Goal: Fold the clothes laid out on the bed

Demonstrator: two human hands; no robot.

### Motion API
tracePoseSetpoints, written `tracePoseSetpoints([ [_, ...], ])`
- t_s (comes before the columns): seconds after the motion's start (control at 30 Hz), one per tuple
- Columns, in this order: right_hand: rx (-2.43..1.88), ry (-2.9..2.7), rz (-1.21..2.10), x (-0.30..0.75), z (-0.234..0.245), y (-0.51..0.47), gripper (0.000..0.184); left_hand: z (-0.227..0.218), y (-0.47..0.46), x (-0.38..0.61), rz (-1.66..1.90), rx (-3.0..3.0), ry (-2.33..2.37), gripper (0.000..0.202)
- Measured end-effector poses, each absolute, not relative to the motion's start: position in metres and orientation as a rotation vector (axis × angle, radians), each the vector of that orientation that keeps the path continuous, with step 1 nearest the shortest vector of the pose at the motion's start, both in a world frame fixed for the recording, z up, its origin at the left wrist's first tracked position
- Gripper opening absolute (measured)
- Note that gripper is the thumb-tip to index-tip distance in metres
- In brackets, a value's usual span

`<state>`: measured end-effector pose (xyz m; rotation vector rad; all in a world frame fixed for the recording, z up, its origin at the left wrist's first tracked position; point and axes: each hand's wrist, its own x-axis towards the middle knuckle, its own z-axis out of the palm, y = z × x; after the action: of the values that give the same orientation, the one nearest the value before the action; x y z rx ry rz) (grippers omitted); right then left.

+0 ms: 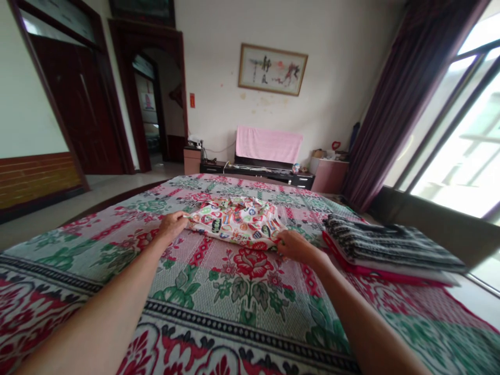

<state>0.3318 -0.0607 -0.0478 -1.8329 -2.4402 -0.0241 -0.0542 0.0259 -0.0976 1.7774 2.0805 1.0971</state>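
A: What is held by the two hands?

B: A patterned cloth (236, 221), white with small coloured badges printed on it, is gripped at both ends. Its left edge is pinched by the left hand (172, 225), and its near right corner is pinched by the right hand (294, 246). The fingers of both hands are closed on the fabric.

A: Where is the cloth lying?

B: It is spread on the bed (250, 291), towards the far middle of it, folded into a rough, rumpled rectangle. The bed is covered by a woven spread with red roses, green leaves and a dark patterned border.

A: How are the arms placed?

B: Both bare forearms are stretched forward over the spread, the left from the lower left and the right from the lower right. The cloth is kept between the two hands.

A: What else is seen on the bed?

B: A black-and-white striped piece of fabric (390, 242) is laid folded on top of a red one, to the right of the right hand and apart from the patterned cloth.

A: And beyond the bed?

B: A pink towel (269, 144) is draped over something on a low dark cabinet against the far wall. A framed picture (272, 69) is hung above it. Dark wooden doors are seen on the left, and a purple curtain (406, 99) beside a large window on the right.
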Motion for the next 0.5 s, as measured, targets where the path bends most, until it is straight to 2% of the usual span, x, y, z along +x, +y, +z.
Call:
tracePoseSetpoints([
  [0.13,-1.896,-2.287,-0.068,0.338,-0.054,-0.051,0.03,-0.095,0.022,-0.053,1.146,1.766,2.053,0.044],
  [0.33,-1.825,-2.184,-0.028,0.344,-0.07,-0.042,0.024,-0.095,0.019,-0.05,1.14,1.775,2.048,0.04],
  [0.5,-1.752,-1.894,0.157,0.351,-0.071,-0.04,0.02,-0.081,0.017,-0.04,1.041,1.759,2.07,0.033],
])
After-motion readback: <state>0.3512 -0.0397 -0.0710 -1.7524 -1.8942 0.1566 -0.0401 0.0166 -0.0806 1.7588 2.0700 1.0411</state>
